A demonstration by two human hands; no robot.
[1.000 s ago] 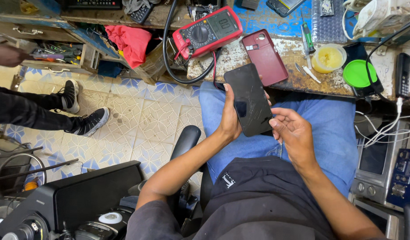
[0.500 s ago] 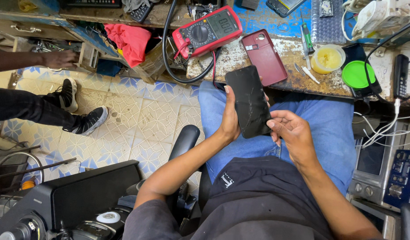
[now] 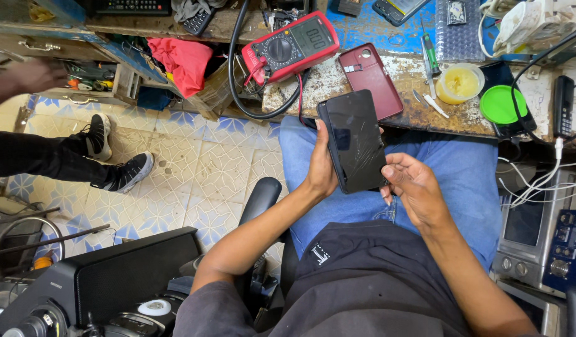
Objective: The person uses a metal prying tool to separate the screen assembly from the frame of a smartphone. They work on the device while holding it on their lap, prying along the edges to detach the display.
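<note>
Left hand [image 3: 320, 170]: my grip grasps the black phone [image 3: 355, 141] along its left edge | Right hand [image 3: 413, 187]: fingertips touch phone's lower right corner, loosely curled | Phone: cracked, above lap, just below the maroon phone [image 3: 370, 80] on surface [image 3: 425, 112].

The phone [image 3: 355, 140] has glossy black glass, cracked across its face. The surface [image 3: 425, 115] is rough, with worn, peeling blue paint. The meter [image 3: 291, 47] is matt red plastic. Jeans [image 3: 462, 181] are blue denim cloth; floor tiles [image 3: 206, 168] look smooth.
</note>
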